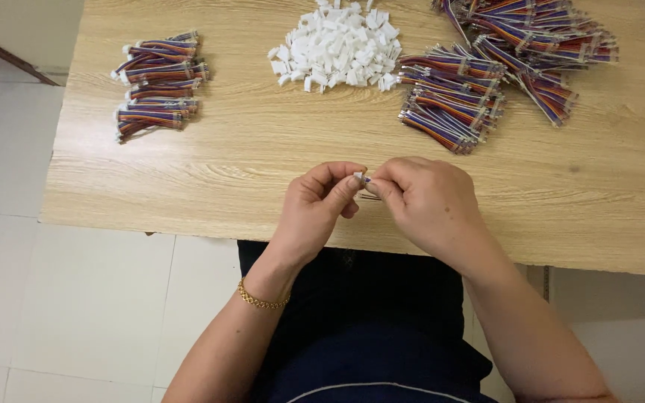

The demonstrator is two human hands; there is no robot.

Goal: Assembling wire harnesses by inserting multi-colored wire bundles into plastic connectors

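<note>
The left hand (315,201) and the right hand (423,198) meet above the near edge of the pale wood-grain table (263,172), both pinching one small white plastic connector (360,177) between their fingertips; how the connector is turned is too small to tell; a loose heap of white plastic connectors (341,46) lies at the far middle; small bundles of multicoloured ribbon wires (158,83) lie far left, well apart; a larger pile of multicoloured wire bundles (498,63) lies far right, beside the heap.
</note>
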